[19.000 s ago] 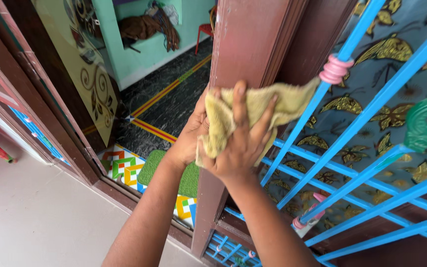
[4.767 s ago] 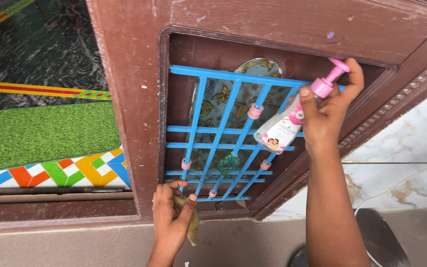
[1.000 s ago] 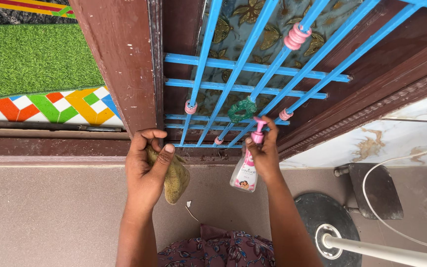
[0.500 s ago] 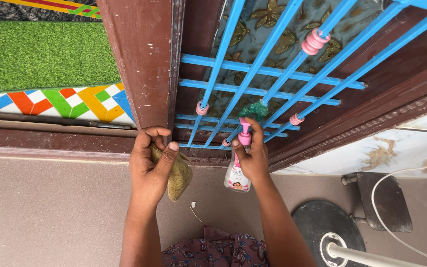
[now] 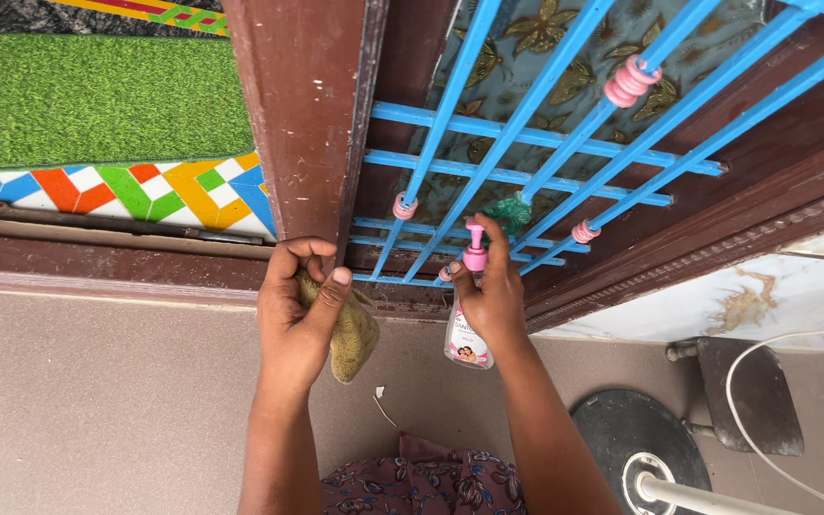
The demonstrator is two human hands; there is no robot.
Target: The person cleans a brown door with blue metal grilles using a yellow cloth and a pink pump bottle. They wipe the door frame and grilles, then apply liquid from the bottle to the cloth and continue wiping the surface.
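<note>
The person's left hand (image 5: pixel 296 319) is closed around a bunched yellow-green cloth (image 5: pixel 351 334), fingers and thumb clamped on its upper part while the loose end hangs down below the palm. The hand sits at the foot of the brown wooden door frame (image 5: pixel 302 124), its knuckles just beside the frame's lower edge.

The right hand (image 5: pixel 493 300) grips a small clear pump bottle (image 5: pixel 467 341) with a pink pump head (image 5: pixel 475 250). The fingers wrap the bottle's neck and upper body, and the index finger curls over the pump head. The bottle stands nearly upright, its base pointing down toward the floor (image 5: pixel 97 401), its top right at the lowest bars of the blue metal grille (image 5: pixel 526 133).

The grille carries pink rings (image 5: pixel 629 79) and a green ornament (image 5: pixel 510 212) just above the right hand. Behind the bars is glass with a gold leaf pattern. To the left lie a green grass-like mat (image 5: pixel 97 95) and a multicoloured tile strip (image 5: pixel 135 191). At lower right stand a round black base (image 5: pixel 622 439) with a white pole and a white cable (image 5: pixel 765 353).
</note>
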